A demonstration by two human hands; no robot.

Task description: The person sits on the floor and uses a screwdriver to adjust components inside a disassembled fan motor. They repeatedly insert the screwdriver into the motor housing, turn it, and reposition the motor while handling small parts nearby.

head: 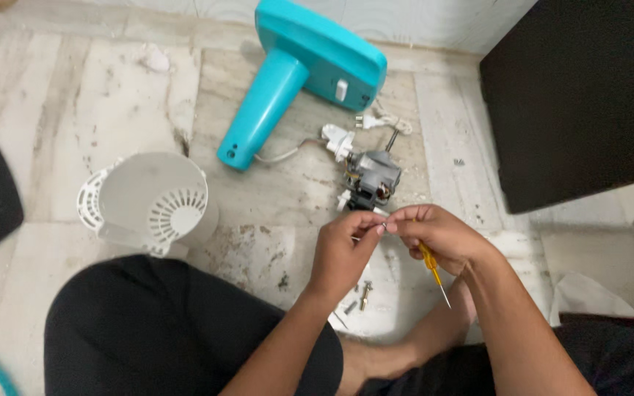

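Knees low | both hands' fingers (383,226) pinch wire beside motor (373,177) | screwdriver (433,271) under right palm

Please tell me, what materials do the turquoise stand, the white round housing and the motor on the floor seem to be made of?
The turquoise stand looks like moulded plastic with a smooth, slightly glossy finish; light reflects softly on it. The white round housing also seems plastic, matte, with thin moulded vent slots. The motor appears to be grey metal, with a hint of copper-coloured winding inside, though it is small here.

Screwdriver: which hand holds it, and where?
The right hand holds the yellow screwdriver by its handle, tip pointing down. Both hands' fingertips meet on something too small to identify.
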